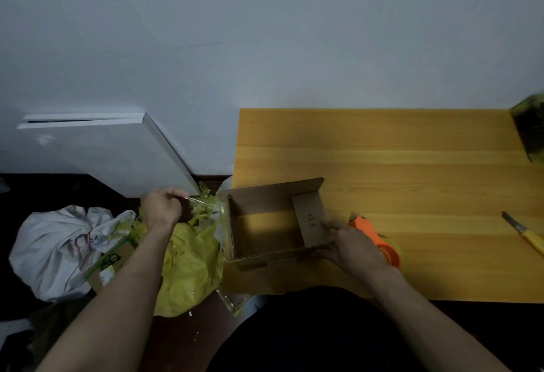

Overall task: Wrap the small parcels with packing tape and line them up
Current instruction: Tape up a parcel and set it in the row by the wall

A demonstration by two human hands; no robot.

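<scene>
An open brown cardboard box lies on the left end of the wooden table, its opening facing up and one flap folded inward. My right hand grips the box's near right edge, fingers on the inner flap. Just behind that hand sits an orange tape dispenser. My left hand is off the table's left edge and pinches a strip of clear and yellow-green tape that runs to the box's left side.
A heap of crumpled yellow-green tape and wrapping lies on the floor beside a white plastic bag and a printed carton. A yellow-handled knife lies at the table's right. A dark green object stands at the far right edge.
</scene>
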